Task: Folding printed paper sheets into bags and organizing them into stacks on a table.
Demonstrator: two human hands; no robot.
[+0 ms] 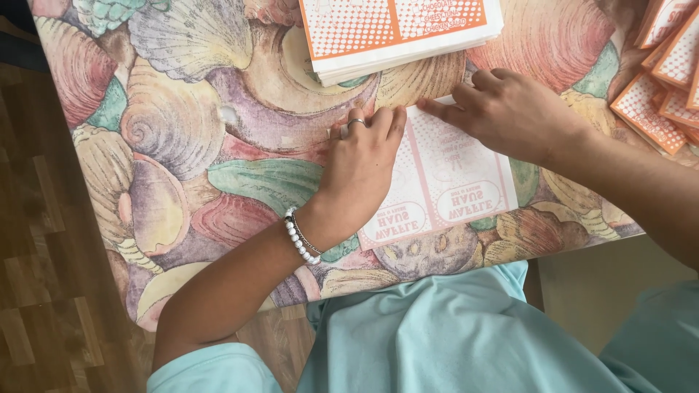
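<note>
The left hand (360, 164) lay flat, fingers together, pressing the paper sheet (444, 182) against the tabletop (182, 145). The right hand (510, 113) pressed the sheet's far edge, fingers extended, apparently flattening a fold. Beyond the sheet sat a paper stack (400, 29).

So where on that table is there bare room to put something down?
The table's left half is bare, left of the left hand. It is crowded around the flat paper sheet under both hands, the stack above, and the pile beyond the right hand.
</note>
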